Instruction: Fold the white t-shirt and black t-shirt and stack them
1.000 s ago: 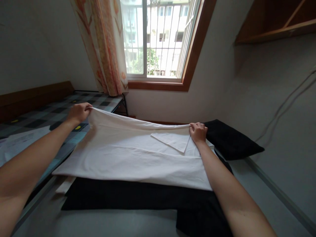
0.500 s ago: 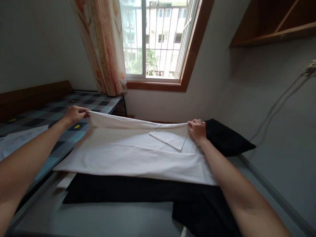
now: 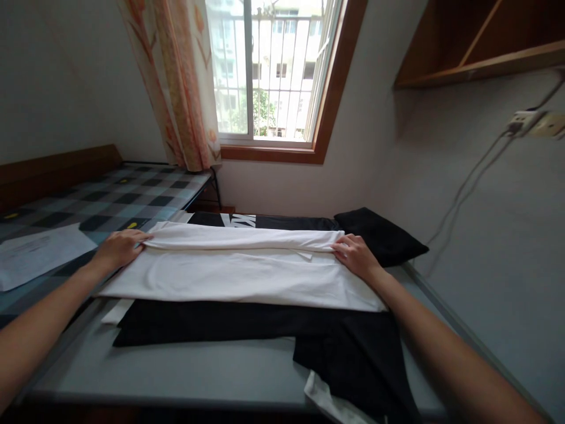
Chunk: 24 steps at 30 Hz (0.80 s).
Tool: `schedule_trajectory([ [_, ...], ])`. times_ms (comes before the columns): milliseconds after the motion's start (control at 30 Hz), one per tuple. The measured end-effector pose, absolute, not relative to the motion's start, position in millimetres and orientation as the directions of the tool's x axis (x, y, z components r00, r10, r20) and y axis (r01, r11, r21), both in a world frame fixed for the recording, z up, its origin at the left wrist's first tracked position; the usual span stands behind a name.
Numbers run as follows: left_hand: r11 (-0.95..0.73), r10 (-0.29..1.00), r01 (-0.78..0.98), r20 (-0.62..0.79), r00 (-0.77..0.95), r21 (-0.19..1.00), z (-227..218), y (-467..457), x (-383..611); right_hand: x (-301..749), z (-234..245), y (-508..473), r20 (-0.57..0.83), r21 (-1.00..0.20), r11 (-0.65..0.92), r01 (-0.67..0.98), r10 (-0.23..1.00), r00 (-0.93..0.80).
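A white shirt [image 3: 247, 277] lies spread sideways in front of me, its far part folded over toward me in a long strip. At the strip's left end my left hand [image 3: 121, 247] is closed, pinching the cloth between thumb and fingers. My right hand [image 3: 355, 253] grips the right end of the same fold. A small white corner, like a pocket's, peeks out under the fold near my right hand. Beneath the white shirt is a black garment [image 3: 212, 321], showing along the near side and, with white print, along the far side.
The garments lie on a pale grey surface [image 3: 189, 374]. A black cushion-like item [image 3: 379, 238] is beyond my right hand. To the left stands a checkered bed [image 3: 154, 188] with papers [image 3: 44, 250] on it. A wooden shelf [image 3: 485, 65] and socket [image 3: 525, 121] are on the right wall.
Both hands have come down and toward me, laying the white shirt's far edge over as a flat fold. The whitish corner is now mostly covered, and the black garment's print shows behind.
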<state>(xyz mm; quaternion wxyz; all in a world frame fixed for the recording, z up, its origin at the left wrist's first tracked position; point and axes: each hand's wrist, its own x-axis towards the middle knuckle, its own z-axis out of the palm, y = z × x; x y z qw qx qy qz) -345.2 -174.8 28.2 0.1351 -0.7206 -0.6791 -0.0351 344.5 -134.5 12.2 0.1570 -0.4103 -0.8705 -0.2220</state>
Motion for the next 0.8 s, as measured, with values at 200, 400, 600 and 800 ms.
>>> schedule_trajectory([
  [200, 0.031, 0.974, 0.952, 0.225, 0.041, -0.305, 55.1, -182.2, -329.2, 339.7, 33.6, -142.6, 0.490, 0.288, 0.502, 0.816, 0.654, -0.576],
  [400, 0.092, 0.975, 0.947, 0.221, -0.023, -0.307, 57.3, -185.0, -336.6, 346.0, 35.2, -161.4, 0.448, 0.302, 0.542, 0.785, 0.646, -0.618],
  [600, -0.021, 0.981, 0.945, 0.175, 0.082, -0.325, 36.8, -190.4, -324.6, 346.9, 21.3, -167.7, 0.404, 0.156, 0.578, 0.801, 0.702, -0.586],
  [800, -0.300, 0.892, 0.910, 0.253, 0.374, -0.286, 38.9, -196.9, -308.6, 354.8, 24.9, -153.9, 0.464, -0.022, 0.644, 0.765, 0.684, -0.563],
])
